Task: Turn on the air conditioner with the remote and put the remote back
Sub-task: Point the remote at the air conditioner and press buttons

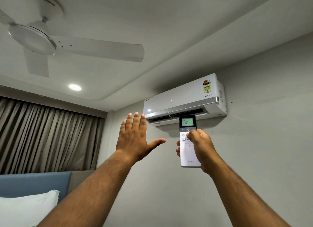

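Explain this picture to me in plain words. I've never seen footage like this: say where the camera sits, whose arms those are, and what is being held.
There is no machine here. One wide-angle camera is worn on a person's head, so you see their own two bare arms reaching up and forward.

The right hand grips a white air conditioner remote, aimed upward, with the thumb resting on its buttons. Its small screen reads 24.

The left hand holds nothing; it is raised flat with fingers spread, palm toward the air conditioner on the wall. That unit's front also shows 24, and its bottom flap looks open, so it appears to be on.

Around them: a ceiling fan, a lit ceiling light, curtains, and a pillow against a blue headboard.
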### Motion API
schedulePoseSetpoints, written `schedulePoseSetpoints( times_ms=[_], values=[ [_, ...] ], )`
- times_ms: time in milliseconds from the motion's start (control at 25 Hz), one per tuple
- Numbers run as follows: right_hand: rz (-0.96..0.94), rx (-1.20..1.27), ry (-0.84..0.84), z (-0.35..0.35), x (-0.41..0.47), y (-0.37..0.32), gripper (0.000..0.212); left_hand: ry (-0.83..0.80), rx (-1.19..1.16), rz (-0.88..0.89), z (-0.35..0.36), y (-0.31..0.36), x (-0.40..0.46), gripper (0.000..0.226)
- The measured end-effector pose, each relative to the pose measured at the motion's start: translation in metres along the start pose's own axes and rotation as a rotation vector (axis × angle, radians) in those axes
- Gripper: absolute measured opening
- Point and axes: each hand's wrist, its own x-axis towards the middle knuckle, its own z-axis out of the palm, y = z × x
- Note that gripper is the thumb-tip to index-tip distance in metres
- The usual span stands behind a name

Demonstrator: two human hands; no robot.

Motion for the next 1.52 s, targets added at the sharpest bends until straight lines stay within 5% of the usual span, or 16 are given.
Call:
schedulePoseSetpoints(
  times_ms=[1520],
  values=[
    [-0.018, 0.018, 0.001, 0.001, 0.004, 0.011, 0.012, 0.031, 0.019, 0.001, 0.009, -0.012, -0.005, 0.117]
  ],
)
